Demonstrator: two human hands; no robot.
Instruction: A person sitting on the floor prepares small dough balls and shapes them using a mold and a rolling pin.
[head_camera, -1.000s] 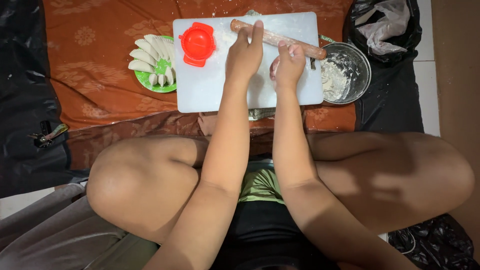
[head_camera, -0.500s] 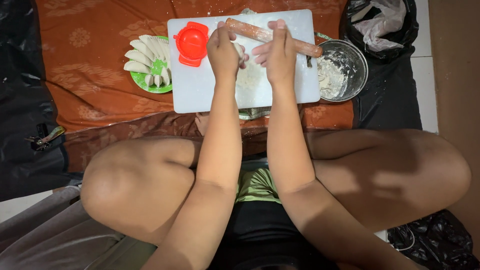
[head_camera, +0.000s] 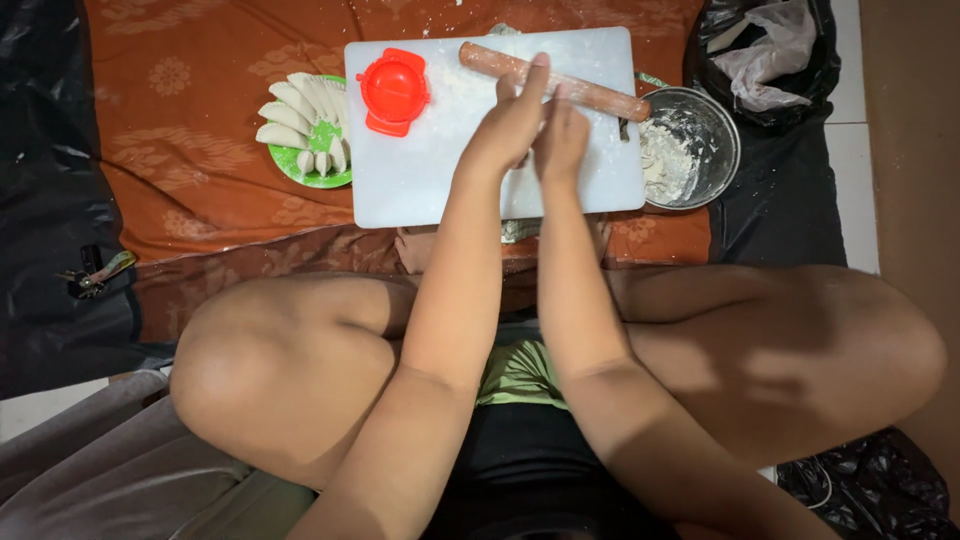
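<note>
My left hand reaches over the white cutting board, its fingers stretched so the tips lie on the wooden rolling pin at the board's far edge. Pressed close beside it, my right hand stops just short of the pin with its fingers partly curled. What lies under or between the two hands is hidden. A red round dumpling press sits on the board's far left corner.
A green plate with several folded white dumplings stands left of the board on the orange cloth. A metal bowl with dough and flour is at the board's right. Black plastic bags lie at the far right and left. My crossed legs fill the foreground.
Both hands lay spread on the rolling pin half a second ago. They have since drawn together near its middle, and the right hand has come off it.
</note>
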